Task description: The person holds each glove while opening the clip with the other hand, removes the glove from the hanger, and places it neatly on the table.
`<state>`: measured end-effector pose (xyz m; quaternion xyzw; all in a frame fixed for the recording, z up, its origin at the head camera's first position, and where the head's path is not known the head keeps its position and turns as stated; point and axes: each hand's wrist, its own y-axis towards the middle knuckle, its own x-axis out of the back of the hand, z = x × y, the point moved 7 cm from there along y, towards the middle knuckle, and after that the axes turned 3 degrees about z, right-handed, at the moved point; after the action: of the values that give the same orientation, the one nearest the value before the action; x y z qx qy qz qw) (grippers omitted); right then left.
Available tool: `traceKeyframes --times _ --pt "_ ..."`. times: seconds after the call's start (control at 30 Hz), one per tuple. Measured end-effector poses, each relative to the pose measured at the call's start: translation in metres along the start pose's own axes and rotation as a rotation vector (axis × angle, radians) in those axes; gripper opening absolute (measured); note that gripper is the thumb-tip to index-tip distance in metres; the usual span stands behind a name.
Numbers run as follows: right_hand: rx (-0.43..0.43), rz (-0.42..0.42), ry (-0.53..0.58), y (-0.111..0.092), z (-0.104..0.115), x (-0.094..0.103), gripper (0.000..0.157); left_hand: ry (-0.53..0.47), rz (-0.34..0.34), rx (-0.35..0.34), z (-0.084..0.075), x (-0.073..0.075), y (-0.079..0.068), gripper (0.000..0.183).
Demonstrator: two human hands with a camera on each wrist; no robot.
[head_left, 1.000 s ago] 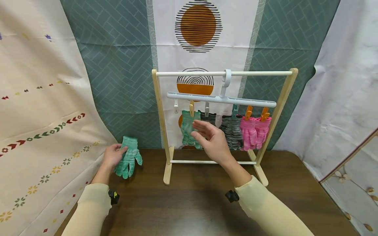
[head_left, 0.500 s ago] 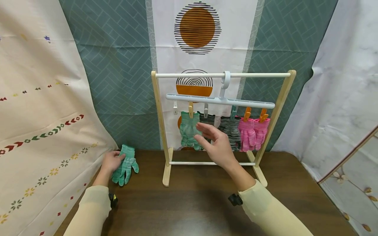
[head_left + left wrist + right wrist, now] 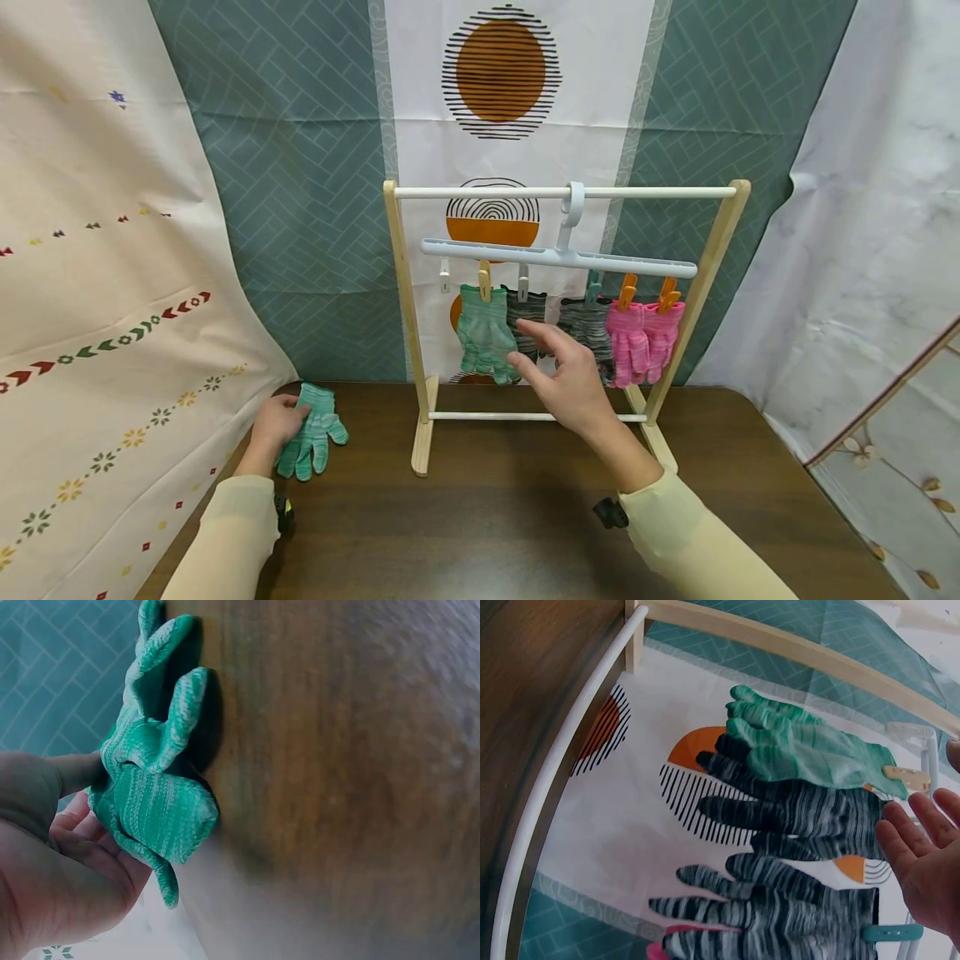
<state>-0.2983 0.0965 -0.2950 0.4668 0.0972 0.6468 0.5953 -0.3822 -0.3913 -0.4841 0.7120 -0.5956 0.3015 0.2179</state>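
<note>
At the table's left, my left hand [image 3: 277, 419] pinches a mint-green knitted glove [image 3: 311, 437] between thumb and fingers. The left wrist view shows that glove [image 3: 154, 802] bunched against the tabletop. My right hand [image 3: 566, 379] is held in the air with loosely bent fingers and nothing in them. It partly covers the dark grey gloves [image 3: 585, 325] on the hanger. Beside it hangs another green glove [image 3: 480, 333] from a cream clothespin [image 3: 484, 282]. Pink gloves [image 3: 645, 337] hang at the right end from orange clothespins [image 3: 627, 292]. In the right wrist view the fingertips come near the dark striped glove [image 3: 817, 821].
A pale blue hanger [image 3: 558, 256] hooks over the white top bar [image 3: 487, 192] of a wooden rack. A white clothespin [image 3: 444, 275] hangs at its left end without a glove. The brown table [image 3: 480, 517] is bordered by patterned cloths at back and sides.
My left hand has lowered the green glove toward the table and slightly left. My right hand has drifted a little right and down, uncovering more of the hanging green glove.
</note>
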Motion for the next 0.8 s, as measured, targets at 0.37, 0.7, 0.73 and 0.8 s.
traceKeyframes --times 0.37,0.7,0.73,0.8 --pt "0.017 -0.013 -0.067 -0.005 -0.005 0.008 0.049 0.11 -0.03 -0.016 0.002 -0.002 -0.001 0.046" --pt "0.026 -0.022 -0.073 -0.003 -0.004 0.012 0.051 0.177 -0.004 0.089 -0.001 -0.005 -0.012 0.051" --pt "0.025 -0.021 -0.073 -0.003 -0.003 0.012 0.051 0.183 -0.004 0.086 -0.001 -0.005 -0.013 0.051" --pt "0.026 -0.021 -0.075 -0.002 -0.003 0.012 0.052 0.192 -0.007 0.081 -0.001 -0.005 -0.014 0.051"
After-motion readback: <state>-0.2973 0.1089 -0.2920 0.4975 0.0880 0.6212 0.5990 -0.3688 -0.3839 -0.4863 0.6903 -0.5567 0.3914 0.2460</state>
